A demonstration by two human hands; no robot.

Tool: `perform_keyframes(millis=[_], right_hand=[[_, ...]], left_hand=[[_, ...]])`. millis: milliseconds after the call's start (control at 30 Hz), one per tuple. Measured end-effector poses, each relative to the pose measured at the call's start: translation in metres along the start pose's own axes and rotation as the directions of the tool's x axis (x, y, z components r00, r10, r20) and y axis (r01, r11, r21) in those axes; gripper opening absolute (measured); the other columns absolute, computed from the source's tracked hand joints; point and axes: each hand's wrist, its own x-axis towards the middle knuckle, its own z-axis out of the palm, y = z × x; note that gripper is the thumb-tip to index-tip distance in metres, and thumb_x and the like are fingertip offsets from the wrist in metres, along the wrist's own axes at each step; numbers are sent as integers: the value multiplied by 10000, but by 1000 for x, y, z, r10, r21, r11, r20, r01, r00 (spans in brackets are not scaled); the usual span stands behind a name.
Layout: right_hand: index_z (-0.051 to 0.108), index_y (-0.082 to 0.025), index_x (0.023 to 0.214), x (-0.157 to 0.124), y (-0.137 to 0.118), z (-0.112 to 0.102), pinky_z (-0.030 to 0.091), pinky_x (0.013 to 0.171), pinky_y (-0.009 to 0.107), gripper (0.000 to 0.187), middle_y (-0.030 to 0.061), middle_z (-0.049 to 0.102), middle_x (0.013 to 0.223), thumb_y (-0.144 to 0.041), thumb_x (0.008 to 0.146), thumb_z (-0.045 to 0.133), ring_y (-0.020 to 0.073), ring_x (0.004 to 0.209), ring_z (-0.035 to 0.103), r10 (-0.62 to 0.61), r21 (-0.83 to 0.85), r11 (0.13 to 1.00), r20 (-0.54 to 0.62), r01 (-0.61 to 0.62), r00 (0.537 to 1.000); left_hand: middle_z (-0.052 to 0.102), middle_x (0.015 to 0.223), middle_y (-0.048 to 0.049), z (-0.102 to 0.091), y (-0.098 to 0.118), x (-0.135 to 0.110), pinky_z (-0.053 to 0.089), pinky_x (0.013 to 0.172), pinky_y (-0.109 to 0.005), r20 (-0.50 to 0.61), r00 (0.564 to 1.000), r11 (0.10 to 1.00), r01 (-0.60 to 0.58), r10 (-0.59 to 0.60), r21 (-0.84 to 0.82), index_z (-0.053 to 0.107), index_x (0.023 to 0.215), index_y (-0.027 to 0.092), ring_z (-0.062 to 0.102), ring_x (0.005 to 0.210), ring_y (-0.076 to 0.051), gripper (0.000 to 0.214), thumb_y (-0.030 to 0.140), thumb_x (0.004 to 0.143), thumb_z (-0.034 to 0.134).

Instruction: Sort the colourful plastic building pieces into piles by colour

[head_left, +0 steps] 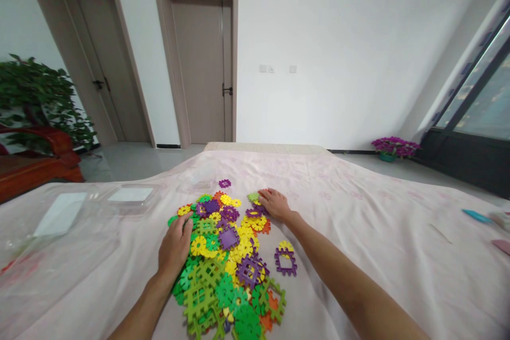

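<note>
A heap of interlocking plastic building pieces in green, yellow, purple and orange lies on the cloth in front of me. My left hand rests against the heap's left edge, thumb and forefinger apart, beside green and yellow pieces. At the far right edge, my right hand lies with its fingers stretched over a light green flower-shaped piece and an orange one. Its fingertips are partly hidden. A purple square frame lies apart to the right, over a yellow disc. Beyond the heap sits a small purple piece.
A pale pink cloth covers the broad surface. Clear plastic packaging and a clear lidded box lie to the left. A blue object is at the far right. A wooden armchair stands at left.
</note>
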Motion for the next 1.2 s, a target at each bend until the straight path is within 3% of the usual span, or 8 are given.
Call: perform_keyframes(millis=[100, 267, 400, 533, 667, 733, 900, 1200], right_hand=[[565, -373, 1392, -7, -29, 12, 373, 1090, 432, 423, 25, 547, 1447, -475, 1032, 366, 242, 1313, 482, -65, 138, 989, 39, 59, 997], [636, -283, 1340, -26, -58, 1, 424, 1039, 375, 469, 54, 657, 1321, -515, 1013, 392, 253, 1221, 570, -363, 359, 881, 96, 308, 927], [647, -265, 1317, -40, -57, -17, 430, 1020, 395, 499, 100, 656, 1303, -565, 990, 419, 287, 1228, 566, -181, 264, 954, 132, 141, 975], [645, -250, 1305, -50, -60, -25, 454, 968, 409, 577, 149, 628, 1285, -643, 967, 391, 309, 1201, 582, -30, 152, 988, 206, -1, 978], [620, -227, 1333, -57, -74, -29, 469, 932, 422, 635, 177, 631, 1246, -675, 939, 401, 329, 1164, 607, -7, 108, 994, 216, -17, 976], [614, -220, 1343, -58, -81, -31, 474, 925, 421, 651, 181, 631, 1262, -679, 932, 404, 333, 1158, 617, 1, 119, 992, 233, -30, 973], [635, -257, 1323, -59, -90, -31, 479, 927, 412, 611, 130, 679, 1262, -666, 941, 390, 316, 1127, 652, -62, 233, 972, 272, -4, 960], [715, -228, 1171, -47, -82, -22, 452, 981, 398, 508, 90, 715, 1200, -612, 904, 517, 303, 1134, 625, -124, 480, 877, 277, -25, 953]], left_hand=[[645, 1313, -99, -2, 5, -3, 418, 1105, -426, -4, 998, 997, -60, 61, 47, 627, 1262, 203, 574, 1255, -255, 504, 497, 979, 332], [659, 1295, -101, -16, 26, -10, 384, 1118, -492, -9, 972, 954, -230, 237, 193, 638, 1260, 194, 560, 1263, -285, 490, 490, 984, 361], [567, 1443, -86, -42, 47, -23, 297, 1176, -547, 134, 924, 892, -381, 358, 244, 568, 1384, 252, 386, 1434, -323, 566, 555, 908, 520], [314, 1632, -107, -62, 53, -59, 243, 1167, -650, 509, 761, 793, -568, 403, 221, 385, 1539, 367, 230, 1494, -447, 1104, 643, 562, 820], [199, 1669, -140, -56, 43, -98, 211, 1146, -707, 636, 668, 760, -621, 385, 193, 242, 1589, 400, 182, 1491, -509, 1334, 491, 438, 909], [197, 1672, -130, -46, 38, -107, 216, 1149, -701, 608, 667, 753, -637, 430, 167, 234, 1593, 393, 190, 1496, -488, 1245, 501, 530, 875], [299, 1632, -131, -19, 40, -106, 246, 1149, -675, 404, 737, 750, -641, 542, 165, 384, 1543, 333, 285, 1476, -422, 822, 544, 808, 683], [404, 1552, -141, 15, 76, -84, 380, 1153, -525, 220, 796, 808, -587, 564, 49, 461, 1463, 243, 403, 1423, -322, 677, 301, 830, 696]])
